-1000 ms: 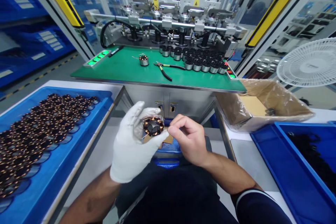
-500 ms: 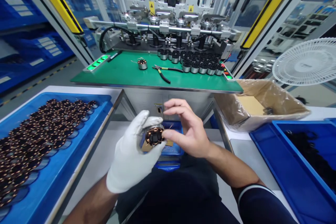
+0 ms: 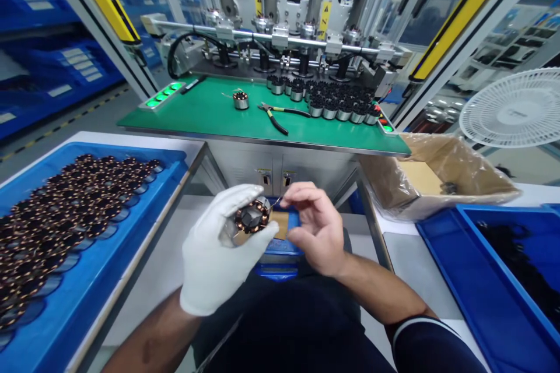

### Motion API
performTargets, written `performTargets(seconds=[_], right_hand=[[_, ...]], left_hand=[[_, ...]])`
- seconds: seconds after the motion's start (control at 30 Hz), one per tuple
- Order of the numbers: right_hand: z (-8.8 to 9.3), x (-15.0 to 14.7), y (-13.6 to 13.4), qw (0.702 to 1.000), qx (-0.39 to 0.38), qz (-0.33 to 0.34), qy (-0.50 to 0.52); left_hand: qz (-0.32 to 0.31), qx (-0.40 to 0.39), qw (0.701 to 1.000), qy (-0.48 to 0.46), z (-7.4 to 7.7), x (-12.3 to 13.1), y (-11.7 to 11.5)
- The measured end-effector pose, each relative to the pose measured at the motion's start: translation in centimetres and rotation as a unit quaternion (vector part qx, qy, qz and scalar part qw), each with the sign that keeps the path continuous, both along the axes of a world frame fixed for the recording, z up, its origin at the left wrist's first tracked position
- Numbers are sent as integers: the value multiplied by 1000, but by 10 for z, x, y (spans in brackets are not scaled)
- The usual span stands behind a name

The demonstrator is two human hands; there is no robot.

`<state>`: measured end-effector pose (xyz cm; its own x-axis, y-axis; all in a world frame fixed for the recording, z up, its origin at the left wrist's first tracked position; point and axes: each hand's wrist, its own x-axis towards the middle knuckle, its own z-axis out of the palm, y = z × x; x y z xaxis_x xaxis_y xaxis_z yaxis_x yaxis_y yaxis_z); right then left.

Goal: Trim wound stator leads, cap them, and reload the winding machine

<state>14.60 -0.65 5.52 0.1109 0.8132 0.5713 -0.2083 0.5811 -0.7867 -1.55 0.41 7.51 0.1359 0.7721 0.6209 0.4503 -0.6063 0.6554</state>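
White-gloved left hand (image 3: 219, 250) clamped round a copper-wound black-and-silver ring (image 3: 252, 217), seven o'clock of centre.
I'd steady it, bending the thin brownish wire (image 3: 275, 203), at its two o'clock, gently; bare right hand (image 3: 317, 230): thumb apart, fingertip pinch I can't tell.

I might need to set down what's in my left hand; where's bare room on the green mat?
For the held core, the green mat has its widest bare patch at left, between the green-lit strip and the lone wound core. Only a narrow front band is free below the pliers and the black-topped cores, which crowd the right side.
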Motion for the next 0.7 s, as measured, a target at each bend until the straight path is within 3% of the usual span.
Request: performTargets(seconds=[0.2, 0.4, 0.57, 0.7], right_hand=[[-3, 6, -5, 998, 21, 12, -66], [5, 3, -5, 990, 50, -57, -115], [7, -1, -4, 991, -3, -116, -65], [4, 0, 3, 995, -100, -4, 8]], left_hand=[[11, -12, 1000, 2, 0, 1, 1], [-14, -20, 999, -24, -4, 4, 0], [-20, -11, 1000, -1, -3, 4, -2], [-19, 8, 999, 36, 0, 5, -3]])
